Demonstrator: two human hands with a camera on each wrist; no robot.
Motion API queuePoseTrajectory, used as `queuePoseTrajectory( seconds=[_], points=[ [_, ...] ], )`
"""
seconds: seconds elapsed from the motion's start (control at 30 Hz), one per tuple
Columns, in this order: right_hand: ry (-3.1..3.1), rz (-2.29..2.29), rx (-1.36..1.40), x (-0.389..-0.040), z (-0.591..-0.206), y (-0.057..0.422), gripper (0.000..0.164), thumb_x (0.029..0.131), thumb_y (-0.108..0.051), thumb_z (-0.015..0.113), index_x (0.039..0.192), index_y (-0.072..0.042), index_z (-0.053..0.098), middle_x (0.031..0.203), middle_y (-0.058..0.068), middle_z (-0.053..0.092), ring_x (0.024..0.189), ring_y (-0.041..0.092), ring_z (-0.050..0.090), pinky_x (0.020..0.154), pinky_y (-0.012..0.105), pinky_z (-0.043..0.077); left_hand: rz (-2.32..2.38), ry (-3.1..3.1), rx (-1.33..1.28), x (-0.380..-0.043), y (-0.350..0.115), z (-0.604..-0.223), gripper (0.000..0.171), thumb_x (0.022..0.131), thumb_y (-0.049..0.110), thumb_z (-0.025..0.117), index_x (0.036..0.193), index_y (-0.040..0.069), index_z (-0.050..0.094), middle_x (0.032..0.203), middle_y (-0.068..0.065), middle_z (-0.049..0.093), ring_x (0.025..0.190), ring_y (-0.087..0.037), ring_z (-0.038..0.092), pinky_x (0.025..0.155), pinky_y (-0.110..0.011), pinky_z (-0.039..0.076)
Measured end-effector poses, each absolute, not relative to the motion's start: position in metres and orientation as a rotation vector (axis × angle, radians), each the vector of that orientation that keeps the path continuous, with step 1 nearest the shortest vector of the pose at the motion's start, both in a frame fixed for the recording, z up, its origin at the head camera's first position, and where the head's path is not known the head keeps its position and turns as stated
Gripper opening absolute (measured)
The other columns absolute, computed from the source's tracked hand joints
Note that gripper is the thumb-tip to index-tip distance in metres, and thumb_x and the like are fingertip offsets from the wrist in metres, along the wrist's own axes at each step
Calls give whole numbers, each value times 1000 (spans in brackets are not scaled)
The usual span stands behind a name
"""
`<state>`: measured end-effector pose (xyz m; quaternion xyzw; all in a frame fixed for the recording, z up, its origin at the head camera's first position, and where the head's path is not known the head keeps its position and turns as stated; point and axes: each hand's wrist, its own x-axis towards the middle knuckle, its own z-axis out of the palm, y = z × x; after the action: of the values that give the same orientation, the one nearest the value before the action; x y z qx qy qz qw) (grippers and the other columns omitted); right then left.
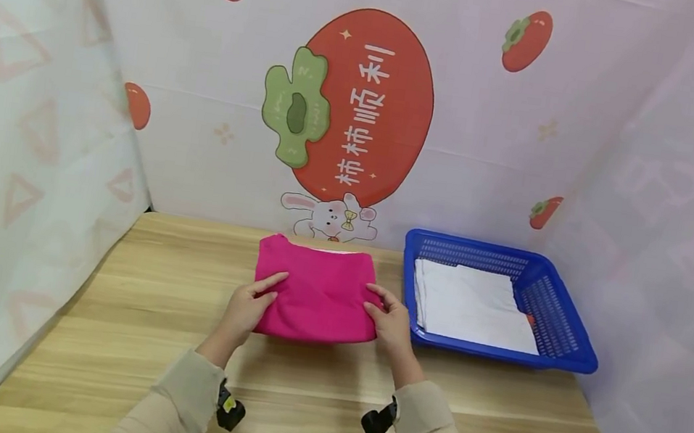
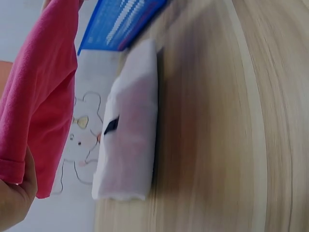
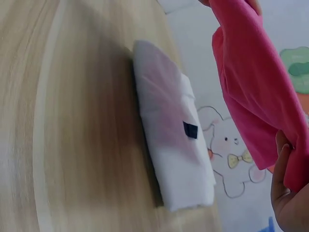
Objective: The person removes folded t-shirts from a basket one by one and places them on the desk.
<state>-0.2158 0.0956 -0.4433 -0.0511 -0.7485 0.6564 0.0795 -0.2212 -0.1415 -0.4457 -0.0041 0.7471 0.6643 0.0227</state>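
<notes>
A folded bright pink cloth [image 1: 317,289] is held up off the table between both hands. My left hand [image 1: 244,310] pinches its left side, thumb and fingers at the edge. On the opposite side my right hand [image 1: 393,325] grips the right edge the same way. Below and behind the pink cloth, a folded white cloth [image 2: 133,121] lies on the table, a small dark tag [image 3: 190,130] on its side. From the head view only a thin strip of that white cloth shows past the pink one; the rest is hidden.
To the right stands a blue plastic basket [image 1: 567,348] with folded white cloths [image 1: 473,306] in it. The wooden table [image 1: 163,309] meets a printed fabric backdrop [image 1: 475,145] at the back, and fabric walls rise at both sides.
</notes>
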Motion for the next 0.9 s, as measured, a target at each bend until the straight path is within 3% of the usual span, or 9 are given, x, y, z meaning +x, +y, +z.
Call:
queuePoseTrajectory(
  seconds=[0.2,0.5,0.63,0.9],
  points=[
    [-2257,2168,-121,-227,-450,69,34,77,5,58,110,1,56,99,16,53,62,12,53,53,24,46,2018,2338,-63,-227,-175,-451,36,85,0,46,118,10,55,131,-15,36,121,-24,25,96,-41,24],
    [-2376,2140,-130,-247,-457,27,29,76,4,59,105,-3,60,101,14,52,62,14,53,54,27,48,1914,2346,-133,-243,-223,-457,38,87,2,43,123,11,50,136,-16,27,121,-26,22,90,-41,29],
    [-2422,2072,-82,-257,-461,8,28,75,6,59,102,-1,61,100,13,52,69,15,51,57,27,48,1859,2386,-151,-251,-242,-459,40,86,1,42,124,10,48,136,-17,26,122,-28,20,91,-41,27],
    [-2533,2101,-13,-274,-463,-24,27,77,8,55,102,-1,59,105,14,52,68,15,53,58,28,49,1731,2517,-184,-263,-275,-458,40,85,1,41,124,7,47,133,-23,28,116,-31,25,84,-38,32]
  ],
)
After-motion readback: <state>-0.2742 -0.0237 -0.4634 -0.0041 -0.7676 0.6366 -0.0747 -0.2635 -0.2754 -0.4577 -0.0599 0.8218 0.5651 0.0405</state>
